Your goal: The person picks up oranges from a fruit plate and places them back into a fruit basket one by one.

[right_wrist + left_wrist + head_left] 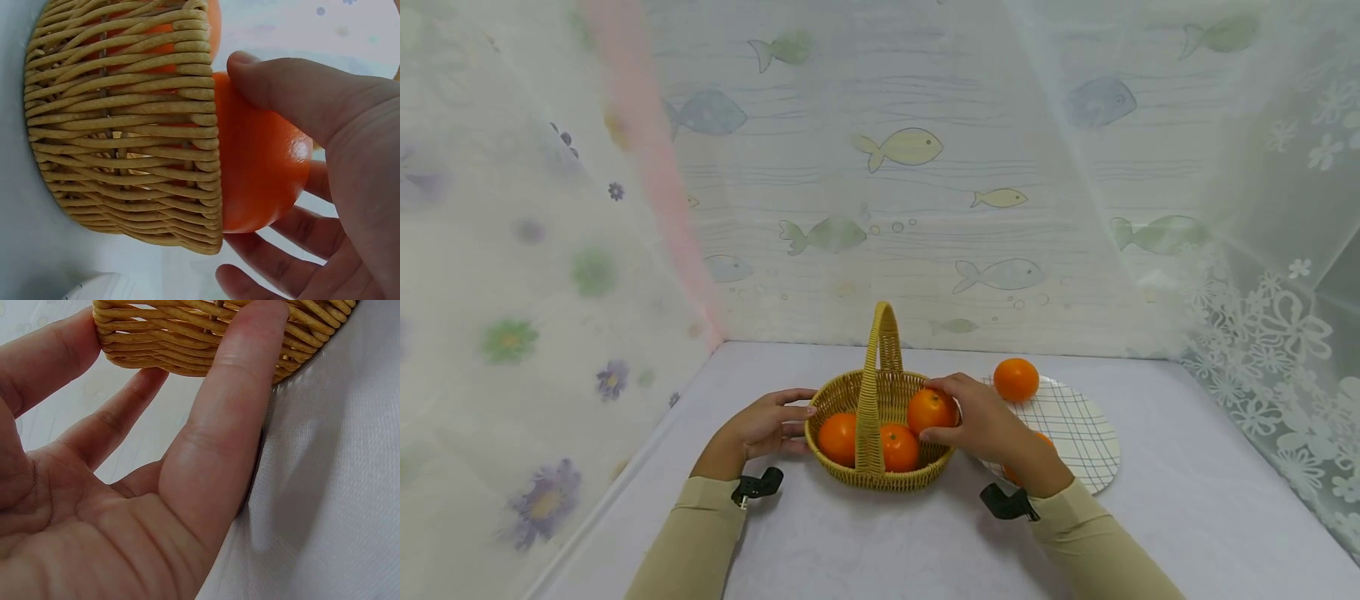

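Note:
A woven basket [891,481] with a tall arched handle stands on the table. Two oranges lie in it, one orange [837,439] left of the handle and another orange [900,448] just right of it. My left hand [760,427] touches the basket's left end with extended fingers; the left wrist view shows its thumb along the wicker wall [187,337]. With thumb and fingers, my right hand [992,425] holds a third orange [259,162] at the basket's right rim. Part of that orange sits below the rim, behind the wicker in the right wrist view.
A white plate [1086,421] with a checked line pattern lies right of the basket. One orange [1017,380] sits at its far edge; another orange [1043,439] is partly hidden by my right wrist. A fish-patterned curtain [910,250] hangs behind the white-covered table [850,550].

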The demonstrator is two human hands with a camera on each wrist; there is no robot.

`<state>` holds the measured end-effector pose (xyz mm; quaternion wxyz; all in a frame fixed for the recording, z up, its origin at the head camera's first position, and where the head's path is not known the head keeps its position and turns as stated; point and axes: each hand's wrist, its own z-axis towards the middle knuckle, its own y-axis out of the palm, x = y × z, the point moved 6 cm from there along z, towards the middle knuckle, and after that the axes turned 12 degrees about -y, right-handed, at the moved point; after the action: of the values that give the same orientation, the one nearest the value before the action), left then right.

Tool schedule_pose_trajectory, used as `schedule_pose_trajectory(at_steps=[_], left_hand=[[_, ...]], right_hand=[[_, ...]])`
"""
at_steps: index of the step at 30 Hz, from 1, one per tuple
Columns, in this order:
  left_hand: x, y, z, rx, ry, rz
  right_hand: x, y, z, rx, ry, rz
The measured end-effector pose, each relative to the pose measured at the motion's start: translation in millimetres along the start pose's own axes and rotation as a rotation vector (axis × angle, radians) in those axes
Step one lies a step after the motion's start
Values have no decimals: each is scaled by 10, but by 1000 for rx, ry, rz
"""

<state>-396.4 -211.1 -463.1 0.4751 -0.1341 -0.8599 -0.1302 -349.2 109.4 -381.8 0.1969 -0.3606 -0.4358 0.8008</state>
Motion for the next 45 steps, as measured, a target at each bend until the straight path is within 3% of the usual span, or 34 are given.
schedule_pose_trajectory(at_steps=[8, 21, 45], left_hand=[[-2, 1, 0, 2, 3, -2], [7, 26, -32, -15, 2, -6], [1, 14, -21, -30, 9, -6]], right_hand=[[-9, 84, 3, -40, 16, 36], [-3, 165, -34, -59, 3, -28], [15, 245, -27, -83, -9, -27]])
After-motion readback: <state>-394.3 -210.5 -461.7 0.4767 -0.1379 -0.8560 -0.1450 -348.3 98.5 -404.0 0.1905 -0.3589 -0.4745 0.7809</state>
